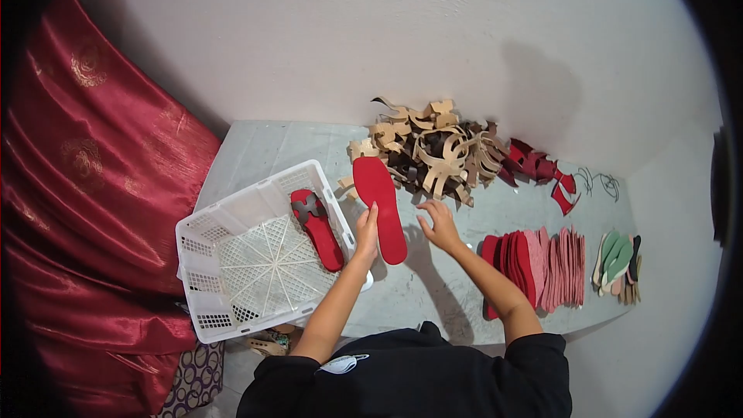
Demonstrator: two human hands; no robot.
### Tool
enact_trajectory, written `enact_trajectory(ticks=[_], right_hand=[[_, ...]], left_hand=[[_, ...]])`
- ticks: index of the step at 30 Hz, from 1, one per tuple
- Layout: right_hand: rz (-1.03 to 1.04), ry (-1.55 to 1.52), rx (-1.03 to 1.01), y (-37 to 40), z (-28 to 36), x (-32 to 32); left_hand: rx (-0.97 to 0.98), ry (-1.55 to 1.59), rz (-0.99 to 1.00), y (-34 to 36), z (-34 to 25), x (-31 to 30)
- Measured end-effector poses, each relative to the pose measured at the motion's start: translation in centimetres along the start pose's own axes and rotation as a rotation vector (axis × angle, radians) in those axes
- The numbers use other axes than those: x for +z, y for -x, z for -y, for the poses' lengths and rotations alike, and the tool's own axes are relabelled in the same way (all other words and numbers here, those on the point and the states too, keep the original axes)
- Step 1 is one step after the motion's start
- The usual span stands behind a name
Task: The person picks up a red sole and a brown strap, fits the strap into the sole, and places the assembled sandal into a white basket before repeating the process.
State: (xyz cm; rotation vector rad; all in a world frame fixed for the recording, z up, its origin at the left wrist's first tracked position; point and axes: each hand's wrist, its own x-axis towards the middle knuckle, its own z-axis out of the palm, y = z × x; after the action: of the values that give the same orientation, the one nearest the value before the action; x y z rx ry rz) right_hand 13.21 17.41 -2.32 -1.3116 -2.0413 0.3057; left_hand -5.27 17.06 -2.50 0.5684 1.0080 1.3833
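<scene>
In the left hand (367, 234), the red insole (382, 207) juts forward.

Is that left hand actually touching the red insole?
Touching. The head view shows the left hand gripping the red insole at its edge, with the thumb laid over it.

Bright, even light. Right hand (437, 224) throws a soft shadow on the grey tabletop (263, 147); a fainter one on the white wall (387, 31), upper right. Fisheye bending, black vignette at corners.
</scene>
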Motion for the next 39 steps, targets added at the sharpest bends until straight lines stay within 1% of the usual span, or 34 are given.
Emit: enact_trajectory(ticks=[1, 2, 3, 5, 6, 7, 9, 10, 11, 13, 14, 16, 18, 21, 23, 25, 26, 27, 29, 31, 32, 33, 34, 36, 38, 39], right_hand=[[0.004, 0.003, -0.012, -1.7, -0.9, 0.0], [0.052, 0.143, -0.078, -3.5, -1.9, -0.1], [0.098, 0.280, -0.142, -5.4, -2.9, 0.0], [0.151, 0.486, -0.223, -9.2, -5.1, 0.6], [0.187, 0.519, -0.197, -11.1, -5.6, 0.6], [0.232, 0.615, -0.162, -12.9, -6.1, 0.7], [0.215, 0.606, -0.021, -16.2, -7.1, 1.3], [0.265, 0.647, 0.073, -17.4, -7.3, 1.4], [0.258, 0.644, 0.064, -18.2, -7.3, 1.7], [0.318, 0.607, 0.240, -19.5, -7.6, 2.4], [0.415, 0.647, 0.301, -20.1, -7.7, 2.8], [0.423, 0.661, 0.328, -20.8, -8.1, 3.3], [0.436, 0.671, 0.370, -21.2, -8.7, 3.8], [0.452, 0.705, 0.374, -21.9, -9.9, 4.0], [0.463, 0.692, 0.396, -22.1, -9.5, 3.0], [0.301, 0.592, 0.279, -22.0, -9.2, 2.1], [0.265, 0.582, 0.234, -21.8, -8.9, 1.6], [0.263, 0.589, 0.235, -21.6, -8.4, 1.1], [0.265, 0.470, 0.121, -21.1, -7.4, -0.5], [0.246, 0.454, 0.094, -20.5, -5.9, -2.5], [0.228, 0.356, 0.060, -20.3, -5.4, -3.4], [0.211, 0.256, 0.025, -20.0, -4.6, -4.4], [0.208, 0.259, 0.027, -19.6, -3.8, -5.4], [0.189, 0.106, -0.061, -18.8, -2.4, -7.7], [0.177, -0.062, -0.128, -18.0, -2.7, -8.5], [0.182, -0.059, -0.125, -17.4, -2.0, -9.3]], left_hand=[[-0.012, 0.016, -0.040, -0.1, -0.1, 0.1], [-0.051, 0.070, -0.032, -0.2, -0.3, -0.1], [-0.046, 0.076, -0.038, -0.2, -0.4, -0.2], [-0.138, 0.246, -0.028, 0.0, -0.9, -0.4], [-0.157, 0.257, -0.036, 0.0, -1.0, -0.3], [-0.148, 0.254, -0.037, 0.1, -1.1, -0.4], [-0.196, 0.234, 0.038, 0.2, -1.0, -0.3], [-0.188, 0.233, 0.038, 0.1, -0.7, -0.4], [-0.216, 0.244, 0.059, 0.1, -0.5, -0.6], [-0.232, 0.248, 0.082, -0.2, -0.3, -0.8], [-0.266, 0.267, 0.105, -0.2, -0.3, -0.9], [-0.335, 0.298, 0.139, -0.3, 0.0, -1.2], [-0.351, 0.298, 0.141, -0.5, -0.1, -1.3], [-0.366, 0.287, 0.140, -0.3, -0.6, -1.0], [-0.368, 0.274, 0.141, -0.4, -0.6, -0.7], [-0.366, 0.272, 0.169, -0.5, -0.2, -1.0], [-0.370, 0.276, 0.169, -0.4, -0.1, -1.2], [-0.382, 0.296, 0.179, -0.4, -0.1, -1.3], [-0.393, 0.317, 0.207, -0.6, -0.2, -1.2], [-0.445, 0.313, 0.167, -0.4, -0.5, -1.2], [-0.446, 0.299, 0.132, -0.3, -0.5, -1.1], [-0.446, 0.300, 0.137, -0.2, -0.7, -1.1], [-0.462, 0.284, 0.128, -0.2, -0.8, -1.1], [-0.456, 0.259, 0.114, -0.1, -0.8, -1.0], [-0.453, 0.249, 0.140, -0.3, -0.5, -1.2], [-0.447, 0.239, 0.162, -0.4, -0.3, -1.1]])
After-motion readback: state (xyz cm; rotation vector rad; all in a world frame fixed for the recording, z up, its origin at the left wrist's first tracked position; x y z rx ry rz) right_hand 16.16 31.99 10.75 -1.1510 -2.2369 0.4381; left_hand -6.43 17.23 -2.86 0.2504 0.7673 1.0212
